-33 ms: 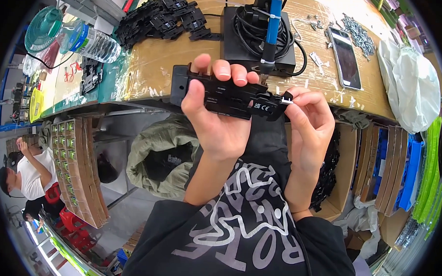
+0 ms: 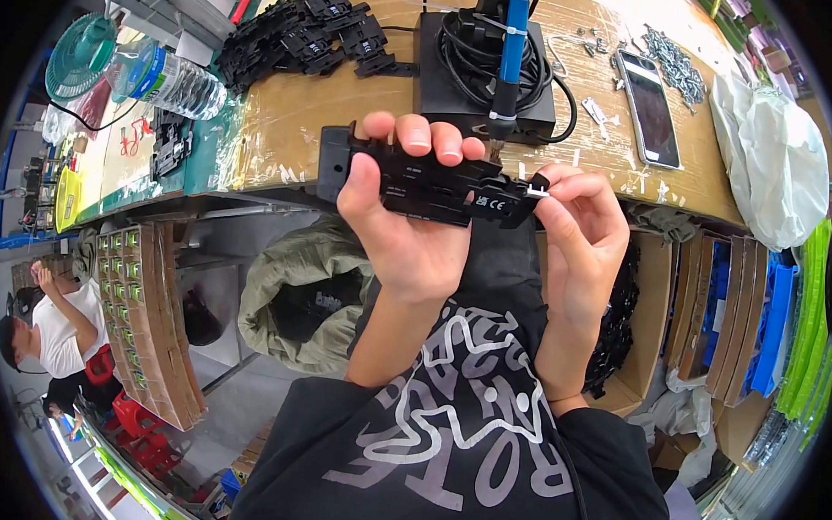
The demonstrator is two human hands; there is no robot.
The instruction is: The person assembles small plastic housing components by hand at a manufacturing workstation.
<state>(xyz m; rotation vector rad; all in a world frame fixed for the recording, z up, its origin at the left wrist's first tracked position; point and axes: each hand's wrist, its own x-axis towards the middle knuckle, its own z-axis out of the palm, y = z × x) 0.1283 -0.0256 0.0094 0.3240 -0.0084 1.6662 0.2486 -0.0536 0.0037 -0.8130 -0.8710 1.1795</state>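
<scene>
My left hand is wrapped round a long black plastic housing, thumb on the near face and fingertips over the far edge. Small pale print marks the housing, which lies almost level above the bench edge. At its right end, my right hand pinches between thumb and forefinger around a small whitish pronged piece. Whether that piece is fixed to the housing I cannot tell. Just behind the housing, a blue-and-black corded tool, pen-like, points its tip downward.
A black box bears coiled cable. Piled black plastic parts lie at back left, near a water bottle. To the right are a phone, loose screws and a white bag. Below stands an open green sack.
The black housing and my left hand have shifted very slightly left. My right hand keeps its pinch at the housing's right end.
</scene>
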